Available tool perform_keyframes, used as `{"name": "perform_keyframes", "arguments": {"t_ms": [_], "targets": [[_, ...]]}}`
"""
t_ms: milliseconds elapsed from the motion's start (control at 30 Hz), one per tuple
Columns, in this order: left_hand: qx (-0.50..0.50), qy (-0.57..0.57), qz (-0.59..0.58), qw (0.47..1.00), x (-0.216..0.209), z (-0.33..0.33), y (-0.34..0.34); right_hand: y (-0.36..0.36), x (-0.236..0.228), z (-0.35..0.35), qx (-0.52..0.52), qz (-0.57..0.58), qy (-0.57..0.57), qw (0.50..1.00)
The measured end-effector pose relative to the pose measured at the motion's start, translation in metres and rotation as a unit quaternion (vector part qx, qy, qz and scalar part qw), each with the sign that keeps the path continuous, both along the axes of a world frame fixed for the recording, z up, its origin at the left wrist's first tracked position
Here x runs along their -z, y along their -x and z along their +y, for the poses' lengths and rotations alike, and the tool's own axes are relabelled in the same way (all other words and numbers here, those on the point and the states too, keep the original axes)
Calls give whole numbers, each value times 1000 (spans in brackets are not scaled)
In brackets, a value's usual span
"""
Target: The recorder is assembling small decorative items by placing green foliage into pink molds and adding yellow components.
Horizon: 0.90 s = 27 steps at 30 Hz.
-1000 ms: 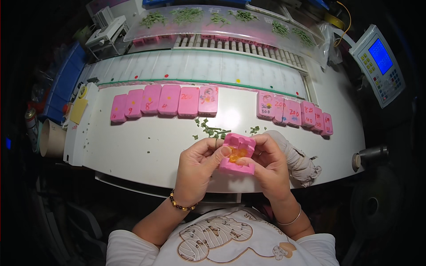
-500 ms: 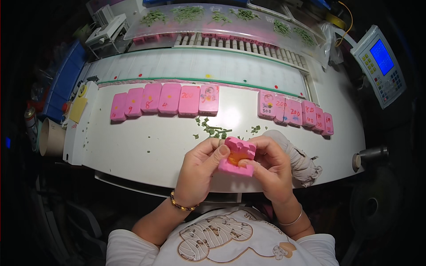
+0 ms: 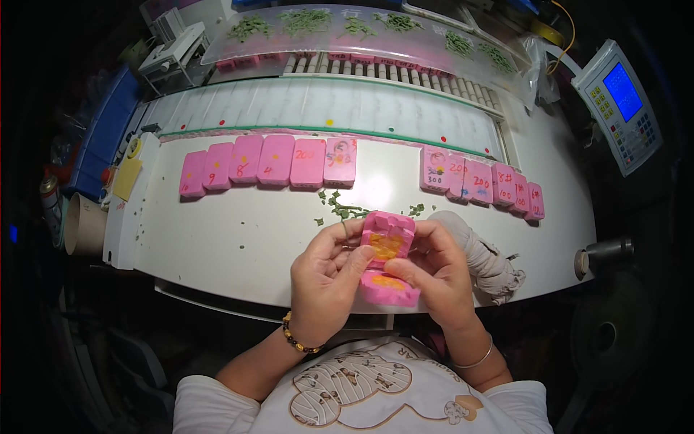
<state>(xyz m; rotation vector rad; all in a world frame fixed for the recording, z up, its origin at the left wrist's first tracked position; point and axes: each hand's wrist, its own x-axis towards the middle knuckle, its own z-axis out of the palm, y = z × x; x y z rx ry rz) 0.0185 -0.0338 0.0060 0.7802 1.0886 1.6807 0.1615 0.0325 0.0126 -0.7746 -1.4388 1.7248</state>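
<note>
1. Above the desk (image 3: 217, 249), head view: my left grip (image 3: 329, 264) and right grip (image 3: 439, 271) together pinch one pink mould (image 3: 390, 220), two parts spread, orange pieces (image 3: 388, 246) in both.
2. I'd judge even thumb pressure best, easing gently so nothing tears.
3. Counted: left blocks (image 3: 276, 163), six; right blocks (image 3: 478, 181), six; green heaps (image 3: 307, 24), six; cloth (image 3: 484, 264), one.

White tabletop (image 3: 210, 231) brightly lit, glare mid-surface; picture corners dark, straight edges bowed.
</note>
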Motion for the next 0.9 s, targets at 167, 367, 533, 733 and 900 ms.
{"name": "perform_keyframes", "arguments": {"t_ms": [167,367,533,733,900], "targets": [[9,20,0,1000,2,-1,3,-5,6,1,-30,-56,-64,996],[95,54,-6,994,-9,-2,14,-4,3,-2,5,-25,-11,1000],[97,59,8,994,-8,-6,13,-7,5,-1,-33,15,57,998],[78,52,-8,996,-6,-5,10,-8,5,3,-46,7,63,997],[70,55,-17,996,-7,-6,9,-9,5,4,-57,-6,61,996]]}}
